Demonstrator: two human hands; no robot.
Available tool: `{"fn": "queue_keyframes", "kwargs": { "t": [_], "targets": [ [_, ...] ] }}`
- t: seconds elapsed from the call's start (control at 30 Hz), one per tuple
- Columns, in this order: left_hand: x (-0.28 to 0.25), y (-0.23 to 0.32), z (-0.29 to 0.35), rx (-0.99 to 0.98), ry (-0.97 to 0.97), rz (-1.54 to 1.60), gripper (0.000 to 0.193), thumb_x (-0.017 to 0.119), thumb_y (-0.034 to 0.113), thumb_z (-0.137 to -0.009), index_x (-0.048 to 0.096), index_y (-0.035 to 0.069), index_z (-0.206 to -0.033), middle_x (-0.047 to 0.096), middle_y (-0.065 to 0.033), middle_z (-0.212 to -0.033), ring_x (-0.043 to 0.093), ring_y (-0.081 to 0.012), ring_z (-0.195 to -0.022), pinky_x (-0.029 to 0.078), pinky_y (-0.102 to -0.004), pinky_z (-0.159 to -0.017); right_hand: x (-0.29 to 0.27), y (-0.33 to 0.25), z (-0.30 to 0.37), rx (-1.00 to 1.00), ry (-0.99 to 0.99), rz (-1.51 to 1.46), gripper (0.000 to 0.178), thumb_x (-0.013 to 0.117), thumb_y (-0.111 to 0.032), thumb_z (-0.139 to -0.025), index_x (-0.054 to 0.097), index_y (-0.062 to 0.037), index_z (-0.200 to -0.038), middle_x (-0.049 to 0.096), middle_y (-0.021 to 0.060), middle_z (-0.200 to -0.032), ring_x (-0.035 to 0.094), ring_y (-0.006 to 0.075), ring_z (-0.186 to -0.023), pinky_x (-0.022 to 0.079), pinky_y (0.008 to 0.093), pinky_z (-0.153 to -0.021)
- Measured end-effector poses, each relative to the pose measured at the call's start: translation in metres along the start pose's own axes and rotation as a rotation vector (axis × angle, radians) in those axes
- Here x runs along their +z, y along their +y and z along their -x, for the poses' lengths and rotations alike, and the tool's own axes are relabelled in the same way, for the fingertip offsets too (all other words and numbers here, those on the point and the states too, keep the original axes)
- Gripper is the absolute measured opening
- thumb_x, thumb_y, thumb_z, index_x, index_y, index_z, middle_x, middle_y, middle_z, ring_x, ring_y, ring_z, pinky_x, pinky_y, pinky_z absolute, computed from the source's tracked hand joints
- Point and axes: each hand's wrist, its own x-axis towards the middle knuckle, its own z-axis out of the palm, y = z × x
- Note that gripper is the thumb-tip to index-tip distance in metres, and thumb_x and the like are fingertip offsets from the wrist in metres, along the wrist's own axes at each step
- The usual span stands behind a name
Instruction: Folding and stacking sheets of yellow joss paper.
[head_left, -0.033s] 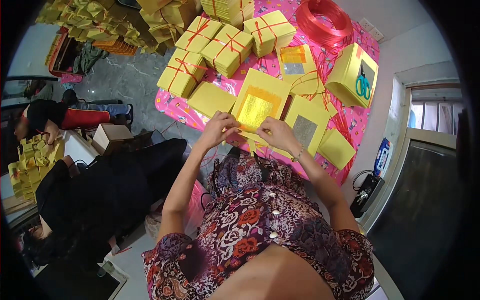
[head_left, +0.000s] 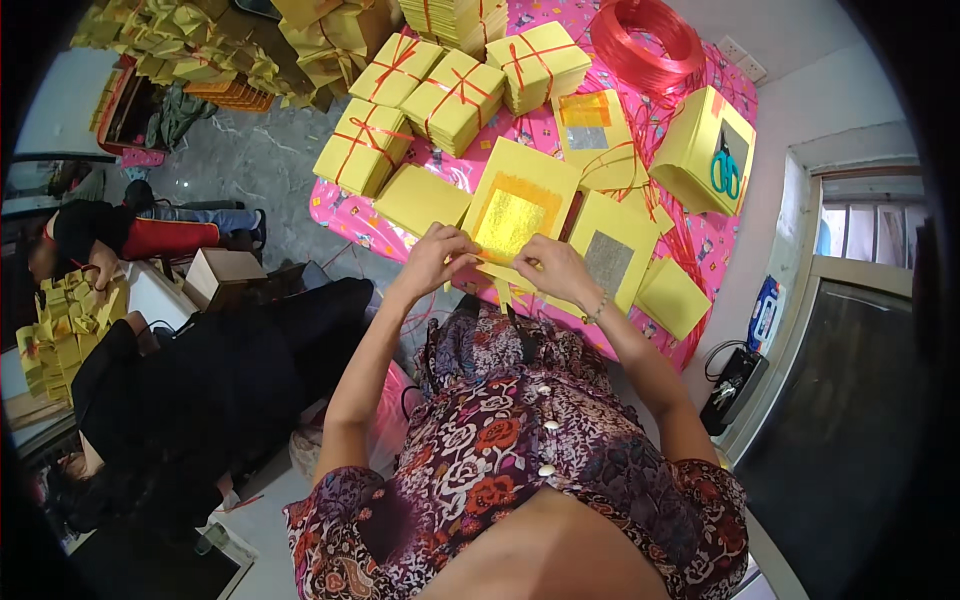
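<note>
In front of me at the table's near edge lies a yellow sheet of joss paper (head_left: pixel 545 172) with an orange patch and a shiny gold foil square (head_left: pixel 515 222). My left hand (head_left: pixel 438 258) pinches its near left edge, fingers curled together. At the near right edge my right hand (head_left: pixel 556 268) is closed in a pinch too, a bracelet on its wrist. Just what lies between the fingertips is partly hidden. Beside my right hand is another yellow sheet with a silver square (head_left: pixel 607 262). A plain yellow stack (head_left: pixel 424 198) lies beyond my left hand.
Several yellow paper bundles tied with red string (head_left: pixel 455 100) stand at the back of the pink table (head_left: pixel 340 208). A red string coil (head_left: pixel 645 50) lies far right, near teal-handled scissors (head_left: pixel 726 175) on a paper stack. Two other people (head_left: pixel 215 370) are at the left.
</note>
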Motion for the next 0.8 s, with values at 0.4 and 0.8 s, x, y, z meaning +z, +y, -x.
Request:
{"fn": "queue_keyframes", "kwargs": {
  "t": [0.4, 0.8],
  "targets": [
    [-0.014, 0.014, -0.016, -0.012, -0.109, -0.136, 0.023, 0.072, 0.018, -0.083, 0.066, 0.006, -0.102, 0.062, -0.0106, -0.092, 0.057, -0.03, -0.088, 0.048, -0.0411, -0.077, -0.001, 0.002, 0.006, -0.196, 0.069, 0.155, 0.025, 0.071, -0.026, -0.085, 0.06, -0.0074, -0.099, 0.059, 0.0117, -0.078, 0.064, 0.0325, -0.073, 0.052, 0.044, -0.062],
    [0.05, 0.043, -0.039, 0.198, 0.236, -0.25, 0.062, 0.069, 0.02, -0.083, 0.048, 0.011, -0.141, 0.04, -0.0179, -0.146, 0.036, -0.0391, -0.134, 0.031, -0.0504, -0.11, -0.066, 0.042, -0.066, 0.042, 0.22, -0.154, 0.024, 0.07, -0.022, -0.087, 0.067, -0.0004, -0.098, 0.071, 0.018, -0.093, 0.068, 0.0343, -0.087, 0.053, 0.0394, -0.079]
  ]
}}
